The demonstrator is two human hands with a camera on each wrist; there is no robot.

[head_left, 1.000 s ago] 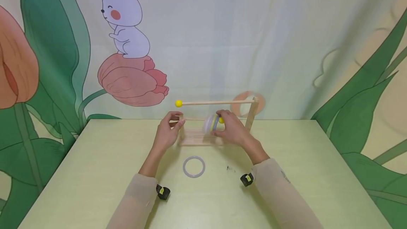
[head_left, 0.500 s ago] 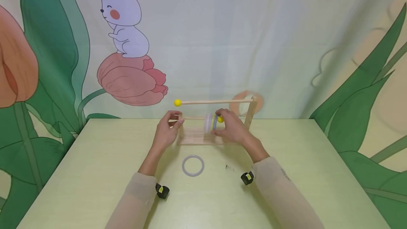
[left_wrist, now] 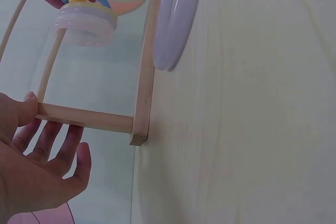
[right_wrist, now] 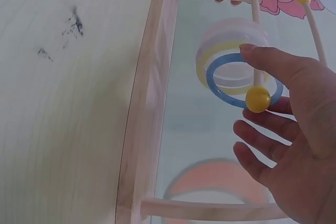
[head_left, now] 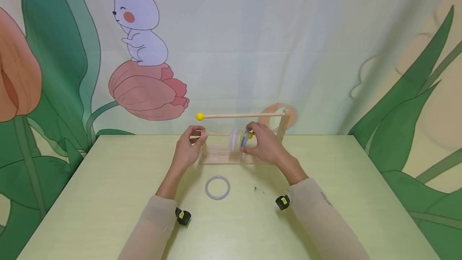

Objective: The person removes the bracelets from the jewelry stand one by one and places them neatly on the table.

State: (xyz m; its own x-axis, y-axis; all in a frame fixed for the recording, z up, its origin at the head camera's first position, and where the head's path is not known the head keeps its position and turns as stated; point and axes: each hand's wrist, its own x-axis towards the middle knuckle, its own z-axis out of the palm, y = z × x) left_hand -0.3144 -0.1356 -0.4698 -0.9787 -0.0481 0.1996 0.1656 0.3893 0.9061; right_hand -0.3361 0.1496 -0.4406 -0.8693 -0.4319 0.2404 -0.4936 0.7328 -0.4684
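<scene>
My left hand [head_left: 187, 147] grips the left post [left_wrist: 86, 117] of a wooden stand, thumb at the top where the lower rod meets it. My right hand [head_left: 268, 145] pinches a blue ring [right_wrist: 211, 81] between thumb and fingers. That ring encircles the lower rod, right behind its yellow ball end [right_wrist: 258, 99], and tilts against its neighbours. Farther in on the same rod hang a yellow ring [right_wrist: 201, 71] and pale, whitish rings [left_wrist: 79, 31]. A loose lavender ring [head_left: 217, 198] lies flat on the table in front of the stand.
The stand's upper rod [head_left: 242, 115], tipped with another yellow ball [head_left: 200, 116], runs left from the tall right post [head_left: 283, 126]. Small dark marks [right_wrist: 76, 23] show on the table [head_left: 231, 232] near the stand. A printed curtain [head_left: 223, 51] hangs behind the table.
The blue ring in my right hand has tilted and stands slightly apart from the other rings. My left hand stays on the post; the whole view has drifted a little.
</scene>
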